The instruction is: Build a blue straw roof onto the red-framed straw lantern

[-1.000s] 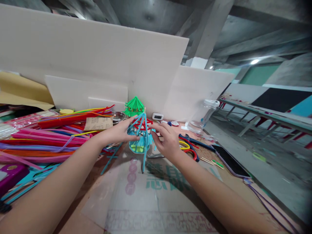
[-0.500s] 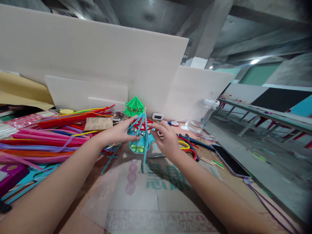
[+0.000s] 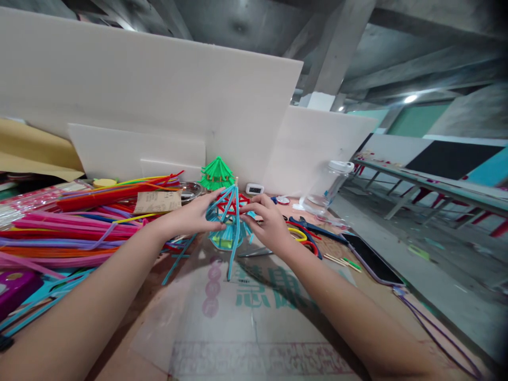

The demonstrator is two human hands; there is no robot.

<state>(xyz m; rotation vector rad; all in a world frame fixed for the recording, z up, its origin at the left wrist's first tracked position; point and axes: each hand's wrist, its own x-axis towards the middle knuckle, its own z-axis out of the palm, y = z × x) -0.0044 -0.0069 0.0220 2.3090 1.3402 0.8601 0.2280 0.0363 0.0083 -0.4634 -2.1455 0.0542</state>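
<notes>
A small model pavilion made of pipe cleaners stands in the middle of the table, with a blue roof frame (image 3: 227,197), red lattice (image 3: 245,200) and a blue base (image 3: 222,244). My left hand (image 3: 194,214) grips its left side, thumb low and fingers higher up. From the right, my right hand (image 3: 272,225) has its thumb and fingers pinched at a long blue pipe cleaner (image 3: 234,251), which runs from the roof's tip down past the base. The exact contact of those fingertips is partly hidden. Behind stands a green pipe-cleaner roof (image 3: 217,172).
Bundles of coloured pipe cleaners (image 3: 75,230) lie at left, near a brown paper piece (image 3: 157,202). To the right are red-and-yellow-handled tools (image 3: 304,235), small sticks (image 3: 336,260), a phone (image 3: 373,258) and a clear bottle (image 3: 330,185). White boards (image 3: 159,95) rise behind.
My right fingers have moved in to the long blue pipe cleaner and closed at it. Its lower end has swung slightly left. My left hand keeps its hold.
</notes>
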